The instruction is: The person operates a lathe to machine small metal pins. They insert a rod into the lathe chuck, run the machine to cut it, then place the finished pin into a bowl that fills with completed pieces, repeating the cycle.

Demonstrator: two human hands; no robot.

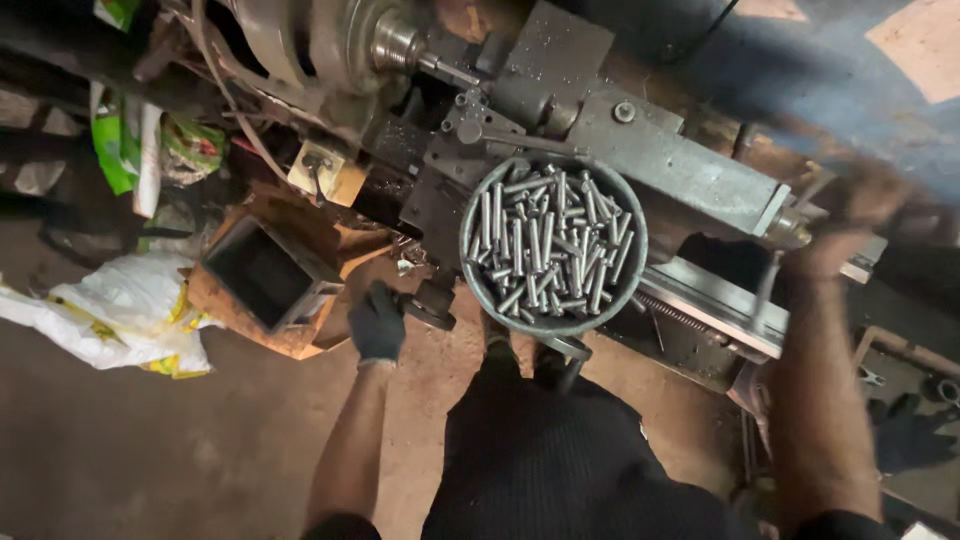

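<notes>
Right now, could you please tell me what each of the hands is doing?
Left hand: gloved, closed on a dark handwheel.
Right hand: blurred, at the lathe's tail end; grip cannot be told.

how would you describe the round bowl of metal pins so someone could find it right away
Start at the long grey lathe that runs across the top of the view. Resting on its bed, near the middle of the picture and just beyond the person's dark apron, is a round grey bowl. It alone is heaped with short shiny steel pins; the rusty box to its left is square and holds none.
</notes>
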